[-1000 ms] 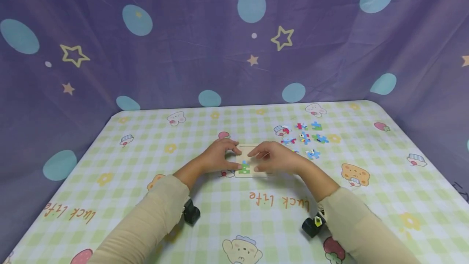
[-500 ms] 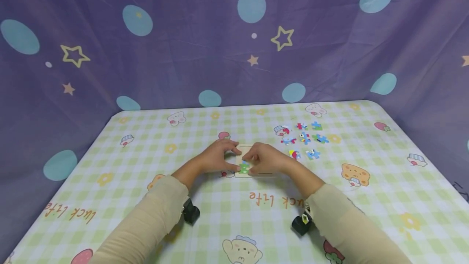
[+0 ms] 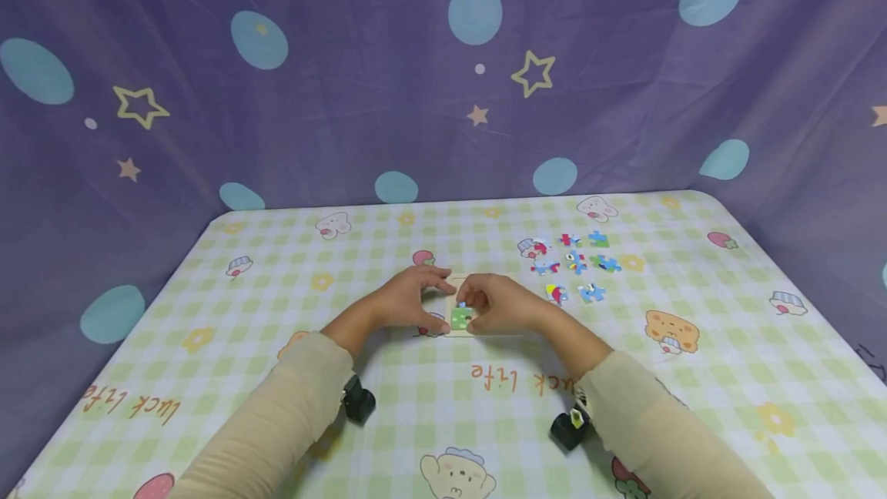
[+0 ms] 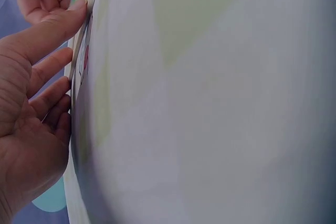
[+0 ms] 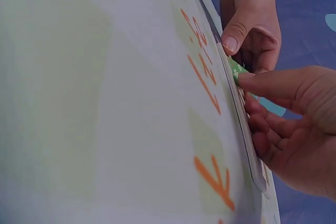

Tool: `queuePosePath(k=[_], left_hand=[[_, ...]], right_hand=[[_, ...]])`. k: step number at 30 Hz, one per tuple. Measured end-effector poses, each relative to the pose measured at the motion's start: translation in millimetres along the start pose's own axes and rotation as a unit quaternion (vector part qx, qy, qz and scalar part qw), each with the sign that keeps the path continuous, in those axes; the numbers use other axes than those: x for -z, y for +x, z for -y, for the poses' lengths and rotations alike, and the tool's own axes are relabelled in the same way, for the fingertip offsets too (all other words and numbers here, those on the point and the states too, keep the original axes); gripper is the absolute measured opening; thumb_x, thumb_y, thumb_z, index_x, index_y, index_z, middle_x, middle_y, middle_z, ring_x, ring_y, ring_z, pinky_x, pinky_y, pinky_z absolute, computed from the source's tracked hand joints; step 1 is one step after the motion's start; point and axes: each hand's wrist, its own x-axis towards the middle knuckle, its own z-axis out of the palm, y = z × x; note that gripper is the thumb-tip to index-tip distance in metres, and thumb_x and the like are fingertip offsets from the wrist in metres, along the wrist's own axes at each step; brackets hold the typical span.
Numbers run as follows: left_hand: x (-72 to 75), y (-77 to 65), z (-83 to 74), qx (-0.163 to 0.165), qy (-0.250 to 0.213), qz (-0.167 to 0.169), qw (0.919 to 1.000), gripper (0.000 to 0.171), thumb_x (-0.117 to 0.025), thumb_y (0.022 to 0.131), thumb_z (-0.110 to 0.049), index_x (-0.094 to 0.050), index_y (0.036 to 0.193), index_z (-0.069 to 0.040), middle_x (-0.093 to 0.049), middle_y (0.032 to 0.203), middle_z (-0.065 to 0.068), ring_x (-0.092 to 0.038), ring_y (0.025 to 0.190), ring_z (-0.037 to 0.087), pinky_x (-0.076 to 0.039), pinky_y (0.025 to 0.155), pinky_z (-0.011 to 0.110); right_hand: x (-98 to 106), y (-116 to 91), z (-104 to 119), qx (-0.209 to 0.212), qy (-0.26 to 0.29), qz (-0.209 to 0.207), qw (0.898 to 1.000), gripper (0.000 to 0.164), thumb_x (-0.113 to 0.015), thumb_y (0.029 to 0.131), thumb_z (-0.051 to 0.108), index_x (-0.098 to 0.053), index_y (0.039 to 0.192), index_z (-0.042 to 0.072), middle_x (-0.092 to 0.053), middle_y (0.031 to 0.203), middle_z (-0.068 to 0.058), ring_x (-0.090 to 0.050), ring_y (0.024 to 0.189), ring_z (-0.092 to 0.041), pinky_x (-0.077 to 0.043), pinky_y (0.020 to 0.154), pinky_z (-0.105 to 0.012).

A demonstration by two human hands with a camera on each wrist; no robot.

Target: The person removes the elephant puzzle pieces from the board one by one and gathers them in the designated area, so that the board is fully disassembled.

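Note:
A thin wooden puzzle tray (image 3: 495, 335) lies at the middle of the table, partly covered by both hands. Green jigsaw pieces (image 3: 460, 317) sit in its near left corner, with a bit of blue at the top. My left hand (image 3: 412, 300) rests at the tray's left edge, thumb and index finger spread along it. My right hand (image 3: 504, 305) is over the tray, thumb and fingers pinching a green puzzle piece at the right side of that corner. In the right wrist view, the right thumb presses on the green piece (image 5: 237, 70).
Several loose jigsaw pieces (image 3: 576, 261) in blue, red and yellow are spread right of the tray, toward the back. The tablecloth (image 3: 263, 283) is green checked with printed cartoons. A purple curtain (image 3: 360, 83) hangs behind the table.
My right hand has moved left and down onto the tray with a green piece, now beside the first green piece. The left hand has stayed almost still at the tray's edge.

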Motion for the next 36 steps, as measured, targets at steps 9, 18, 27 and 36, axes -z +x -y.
queuePosePath(k=[9,18,27,36], left_hand=[[-0.6,1.8,-0.8,0.007,0.009,0.001,0.9999,0.058,-0.091,0.069,-0.028,-0.069,0.12,-0.011,-0.045,0.148,0.007,-0.036,0.139,0.028,-0.028,0.113,0.046],[-0.1,0.4,-3.1,0.012,0.019,0.006,0.9997,0.059,-0.09,0.071,-0.029,-0.068,0.123,-0.011,-0.043,0.149,0.007,-0.032,0.141,0.028,-0.026,0.114,0.047],[-0.2,-0.2,-1.9,0.013,0.025,0.001,0.9996,0.059,-0.09,0.07,-0.029,-0.068,0.122,-0.011,-0.044,0.149,0.007,-0.029,0.142,0.029,-0.024,0.115,0.047],[-0.6,-1.2,-2.1,0.012,0.021,0.002,0.9997,0.059,-0.09,0.07,-0.028,-0.069,0.122,-0.012,-0.043,0.149,0.008,-0.027,0.143,0.03,-0.022,0.115,0.049]], right_hand=[[5.1,-10.1,-2.1,0.016,0.086,-0.023,0.996,0.02,-0.063,0.086,-0.006,-0.061,0.103,0.005,-0.066,0.083,-0.005,-0.056,0.067,-0.012,-0.046,0.066,-0.027],[17.1,-25.8,-1.3,0.022,0.126,-0.05,0.991,0.017,-0.062,0.09,-0.005,-0.061,0.107,-0.001,-0.066,0.088,-0.007,-0.063,0.078,-0.018,-0.05,0.07,-0.03],[29.2,-41.0,-0.1,0.01,0.157,-0.081,0.984,0.019,-0.06,0.09,-0.009,-0.061,0.108,-0.005,-0.066,0.09,-0.011,-0.066,0.083,-0.023,-0.055,0.075,-0.033],[40.4,-56.7,-5.3,-0.011,0.185,-0.106,0.977,0.02,-0.059,0.092,-0.006,-0.061,0.111,-0.004,-0.065,0.094,-0.013,-0.065,0.085,-0.024,-0.055,0.076,-0.04]])
